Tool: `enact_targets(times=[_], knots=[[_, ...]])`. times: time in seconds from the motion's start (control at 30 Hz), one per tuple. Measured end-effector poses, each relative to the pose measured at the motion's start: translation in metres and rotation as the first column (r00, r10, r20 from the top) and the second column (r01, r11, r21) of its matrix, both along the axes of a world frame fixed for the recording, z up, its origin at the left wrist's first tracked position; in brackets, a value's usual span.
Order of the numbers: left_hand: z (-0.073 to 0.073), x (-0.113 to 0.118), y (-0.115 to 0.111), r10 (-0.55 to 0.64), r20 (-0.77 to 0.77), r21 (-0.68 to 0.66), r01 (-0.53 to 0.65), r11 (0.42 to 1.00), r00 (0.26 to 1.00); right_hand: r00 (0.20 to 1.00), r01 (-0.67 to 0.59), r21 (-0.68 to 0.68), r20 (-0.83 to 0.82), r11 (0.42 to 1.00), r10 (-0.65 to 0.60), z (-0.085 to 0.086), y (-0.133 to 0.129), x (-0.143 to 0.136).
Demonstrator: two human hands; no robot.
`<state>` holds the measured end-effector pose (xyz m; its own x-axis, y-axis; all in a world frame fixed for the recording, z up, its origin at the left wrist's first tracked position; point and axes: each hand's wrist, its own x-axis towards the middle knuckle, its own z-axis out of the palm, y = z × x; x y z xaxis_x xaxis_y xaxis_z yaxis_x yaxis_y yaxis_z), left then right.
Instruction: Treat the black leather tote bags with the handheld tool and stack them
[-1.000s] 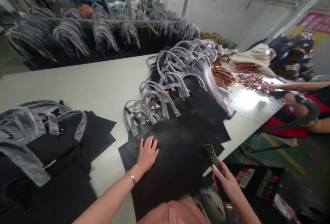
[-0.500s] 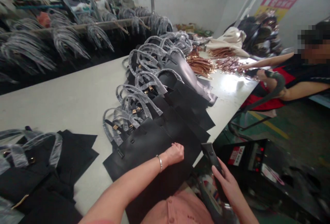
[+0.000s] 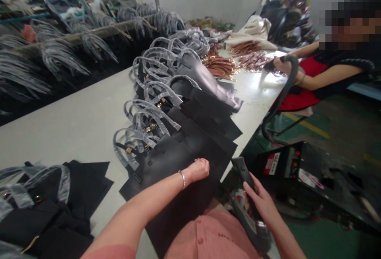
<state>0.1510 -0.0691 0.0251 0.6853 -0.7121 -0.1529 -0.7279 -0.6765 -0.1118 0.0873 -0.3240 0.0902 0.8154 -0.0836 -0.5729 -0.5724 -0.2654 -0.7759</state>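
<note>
My left hand (image 3: 199, 170) is curled into a fist on the nearest black leather bag panel (image 3: 166, 163), at the near end of a fanned row of black bags (image 3: 190, 104) with plastic-wrapped handles (image 3: 149, 120). A bracelet circles that wrist. My right hand (image 3: 258, 199) grips a black handheld tool (image 3: 242, 173) with a hose, held just off the table's front edge, right of the panel.
A white table (image 3: 77, 120) carries another pile of black bags (image 3: 44, 207) at the left and brown leather parts (image 3: 220, 66) at the far end. A person in red and black (image 3: 315, 76) works there. A black machine (image 3: 294, 167) stands on the floor at right. Racks of wrapped handles (image 3: 59, 52) hang behind.
My left hand went from flat on the panel to a fist and slid right toward the panel's edge. My view swung right, showing more of the other person. The tool stays in my right hand.
</note>
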Motion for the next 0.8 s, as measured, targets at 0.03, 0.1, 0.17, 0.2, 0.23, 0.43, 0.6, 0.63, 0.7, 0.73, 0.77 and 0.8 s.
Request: enact_targets(times=[0.03,0.1,0.17,0.2,0.23,0.43,0.6,0.63,0.7,0.73,0.77,0.8], knots=[[-0.001,0.0,-0.001,0.006,-0.006,-0.004,-0.006,1.0,1.0,1.0,-0.017,-0.01,0.006,1.0,0.017,-0.002,0.0,0.0],[-0.003,0.001,-0.002,0.017,-0.021,-0.019,-0.018,1.0,1.0,0.999,-0.042,-0.022,0.024,0.999,0.043,-0.007,-0.001,-0.002],[-0.006,0.002,-0.001,0.026,-0.043,-0.043,-0.028,0.999,0.999,0.998,-0.043,-0.019,0.037,0.999,0.044,-0.01,0.0,-0.003],[-0.007,0.003,0.0,0.032,-0.056,-0.059,-0.035,0.998,0.998,0.999,-0.041,-0.01,0.036,0.999,0.041,-0.012,0.0,-0.004],[-0.009,0.003,0.0,0.04,-0.069,-0.077,-0.045,0.996,0.997,0.999,-0.037,0.004,0.031,0.999,0.037,-0.013,0.001,-0.004],[-0.012,0.017,0.0,0.256,-0.114,-0.202,-0.275,0.94,0.96,0.997,-0.071,0.046,0.022,0.996,0.07,-0.011,0.01,-0.006],[-0.004,0.008,0.019,0.562,-0.088,-0.296,-0.56,0.774,0.823,0.973,-0.232,-0.042,-0.016,0.972,0.231,-0.008,0.018,0.001],[-0.004,0.0,0.025,0.583,-0.08,-0.318,-0.575,0.754,0.808,0.962,-0.273,-0.054,-0.026,0.96,0.272,-0.007,0.022,0.003],[-0.005,-0.019,0.035,0.603,-0.055,-0.365,-0.579,0.729,0.796,0.939,-0.344,-0.063,-0.035,0.937,0.342,-0.006,0.03,0.009],[-0.008,-0.029,0.039,0.618,-0.038,-0.384,-0.583,0.717,0.785,0.929,-0.37,-0.055,-0.042,0.927,0.368,-0.006,0.034,0.013],[-0.011,-0.037,0.042,0.635,-0.022,-0.395,-0.59,0.704,0.772,0.921,-0.389,-0.039,-0.051,0.92,0.387,-0.007,0.039,0.016],[-0.014,-0.044,0.045,0.651,-0.01,-0.397,-0.601,0.694,0.759,0.914,-0.402,-0.02,-0.066,0.915,0.4,-0.008,0.043,0.02]])
